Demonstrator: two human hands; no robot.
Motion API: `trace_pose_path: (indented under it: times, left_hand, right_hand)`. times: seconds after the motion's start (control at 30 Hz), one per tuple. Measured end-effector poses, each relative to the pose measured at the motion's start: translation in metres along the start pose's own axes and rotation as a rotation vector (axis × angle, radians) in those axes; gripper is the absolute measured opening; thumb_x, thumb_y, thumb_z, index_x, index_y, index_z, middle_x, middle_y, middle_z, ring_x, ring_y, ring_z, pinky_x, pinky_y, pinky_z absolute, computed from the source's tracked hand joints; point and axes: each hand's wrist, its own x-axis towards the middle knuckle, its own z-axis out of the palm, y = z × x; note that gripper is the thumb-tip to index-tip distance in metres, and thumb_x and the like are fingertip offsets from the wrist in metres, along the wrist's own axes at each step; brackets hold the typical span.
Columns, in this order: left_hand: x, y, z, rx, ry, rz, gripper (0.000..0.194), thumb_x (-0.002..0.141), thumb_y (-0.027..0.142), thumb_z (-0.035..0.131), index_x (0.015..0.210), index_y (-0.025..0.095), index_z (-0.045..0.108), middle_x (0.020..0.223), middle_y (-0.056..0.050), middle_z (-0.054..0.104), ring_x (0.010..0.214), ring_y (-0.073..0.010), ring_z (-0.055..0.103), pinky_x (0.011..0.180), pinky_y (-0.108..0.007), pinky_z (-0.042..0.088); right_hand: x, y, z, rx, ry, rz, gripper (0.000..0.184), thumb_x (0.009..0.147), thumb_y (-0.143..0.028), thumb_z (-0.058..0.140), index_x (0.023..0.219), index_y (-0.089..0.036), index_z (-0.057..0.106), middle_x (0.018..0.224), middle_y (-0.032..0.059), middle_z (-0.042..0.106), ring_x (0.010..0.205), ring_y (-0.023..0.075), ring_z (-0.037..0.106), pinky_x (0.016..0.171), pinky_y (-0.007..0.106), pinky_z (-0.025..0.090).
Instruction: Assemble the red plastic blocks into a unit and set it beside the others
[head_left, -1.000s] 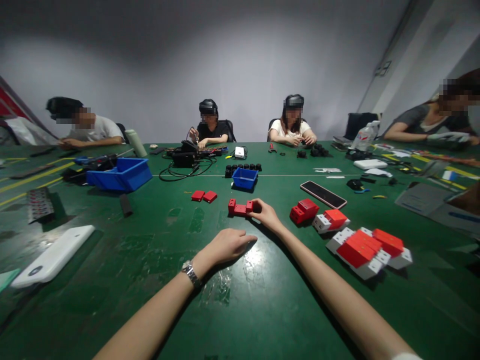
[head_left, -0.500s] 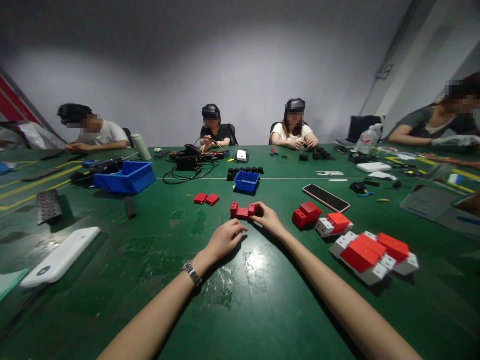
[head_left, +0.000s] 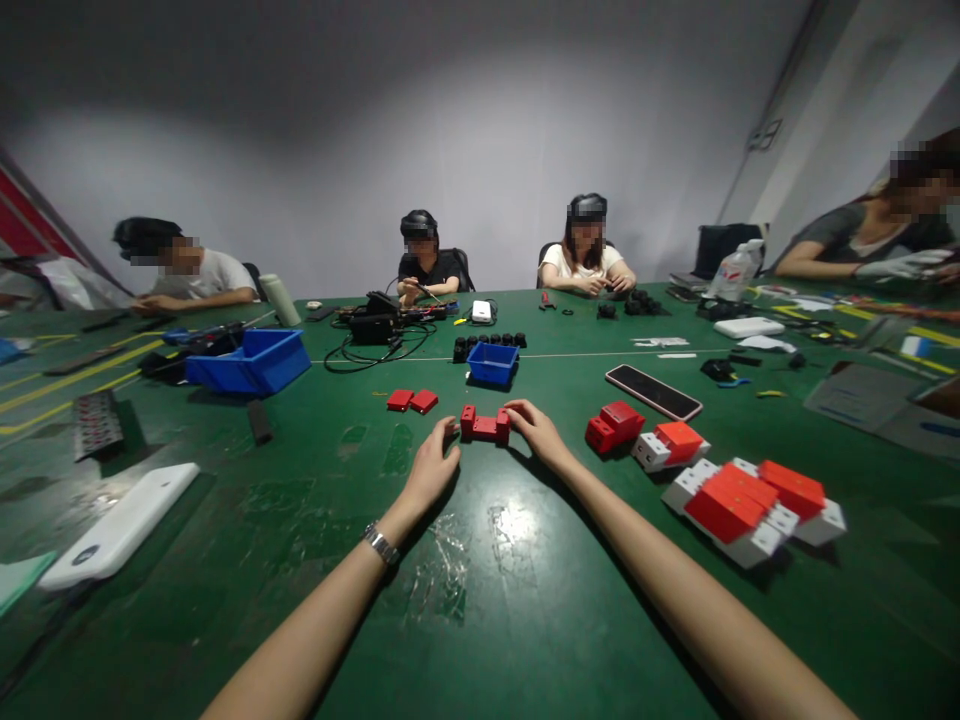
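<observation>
Red block [head_left: 484, 426] in middle of frame. Left hand [head_left: 433, 464] open, just beside. Right hand [head_left: 537, 434] at right end, can't tell if gripping.

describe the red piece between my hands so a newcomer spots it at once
On the green table, find the left hand and the right hand reaching forward. Between their fingers sits a small red block. Its middle dips between two raised ends, unlike the flatter red squares beyond the left hand.
</observation>
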Motion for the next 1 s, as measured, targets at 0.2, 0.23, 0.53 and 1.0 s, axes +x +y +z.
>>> trace_pose_path:
  times: [0.2, 0.23, 0.53, 1.0]
  left_hand:
    - [0.001, 0.001, -0.001, -0.005, -0.027, 0.043, 0.044, 0.076, 0.009, 0.045, 0.118, 0.019, 0.047, 0.119, -0.009, 0.058, 0.111, -0.0187, 0.054, 0.100, -0.040, 0.038]
    - [0.001, 0.002, -0.001, -0.009, -0.028, 0.049, 0.043, 0.076, 0.008, 0.045, 0.117, 0.019, 0.048, 0.118, -0.009, 0.058, 0.110, -0.0185, 0.054, 0.100, -0.039, 0.038]
    - [0.001, 0.000, 0.000, -0.034, -0.031, 0.051, 0.043, 0.074, 0.007, 0.043, 0.115, 0.019, 0.049, 0.113, -0.007, 0.061, 0.106, -0.0182, 0.057, 0.098, -0.039, 0.040]
    - [0.002, -0.001, 0.000, -0.014, -0.015, 0.066, 0.039, 0.074, 0.008, 0.044, 0.111, 0.018, 0.051, 0.111, -0.008, 0.063, 0.104, -0.0173, 0.058, 0.095, -0.036, 0.043]
  right_hand:
    - [0.001, 0.006, -0.001, 0.063, 0.018, 0.029, 0.034, 0.085, -0.045, 0.038, 0.097, -0.021, 0.058, 0.096, 0.0048, 0.064, 0.089, 0.0179, 0.062, 0.083, 0.034, 0.048]
    - [0.001, 0.007, -0.001, 0.068, 0.017, 0.027, 0.034, 0.085, -0.045, 0.037, 0.097, -0.021, 0.058, 0.096, 0.0050, 0.065, 0.089, 0.0177, 0.062, 0.083, 0.034, 0.048]
    - [0.001, 0.009, 0.000, 0.064, 0.028, 0.031, 0.034, 0.086, -0.045, 0.035, 0.094, -0.020, 0.058, 0.090, 0.0039, 0.065, 0.082, 0.0164, 0.062, 0.078, 0.031, 0.049]
    - [0.002, 0.014, -0.002, 0.000, 0.037, -0.008, 0.035, 0.087, -0.043, 0.034, 0.095, -0.020, 0.059, 0.089, 0.0051, 0.066, 0.082, 0.0180, 0.062, 0.080, 0.033, 0.047]
